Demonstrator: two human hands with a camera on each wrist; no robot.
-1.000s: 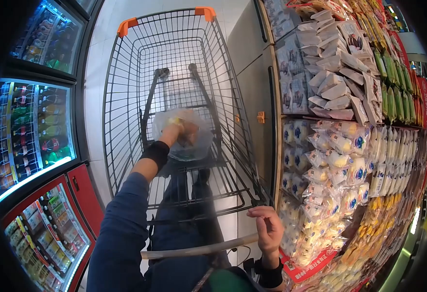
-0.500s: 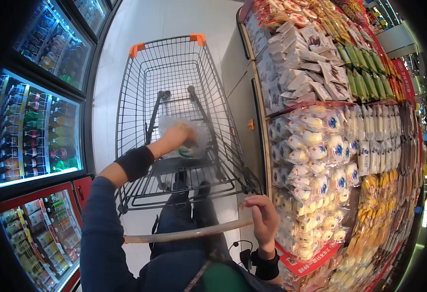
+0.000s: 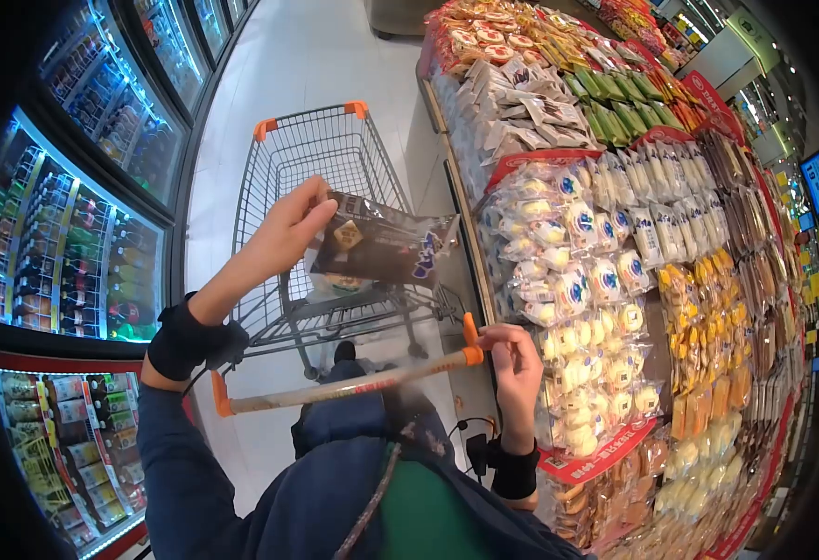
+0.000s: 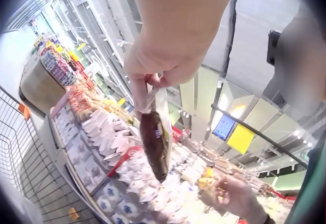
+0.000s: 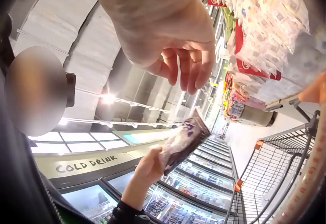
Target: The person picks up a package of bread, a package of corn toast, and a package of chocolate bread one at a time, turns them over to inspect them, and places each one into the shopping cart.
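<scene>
My left hand (image 3: 285, 224) pinches a brown plastic snack packet (image 3: 377, 247) by one end, holding it up over the shopping cart (image 3: 262, 177). A pale diamond label and purple-and-white print mark its face. In the left wrist view the packet (image 4: 155, 145) hangs from the thumb and fingertips, seen nearly edge-on. Under it, partly hidden, a clear plastic bag (image 3: 333, 289) shows at the cart's near end. My right hand (image 3: 514, 373) holds nothing; its fingers are loosely bent beside the right end of the cart handle (image 3: 353, 385). The right wrist view shows these relaxed fingers (image 5: 196, 68) too.
Along the right, a long display (image 3: 568, 280) carries heaps of wrapped snacks behind red edging strips. Glass-door drink coolers (image 3: 83, 233) line the left side. White floor (image 3: 288, 65) stretches ahead between them, with a rounded counter end (image 3: 395, 17) farther on.
My left hand has risen out of the cart area, now with the brown packet in view. The view has tilted up, showing the cart handle whole. The right hand stays near the handle's right end.
</scene>
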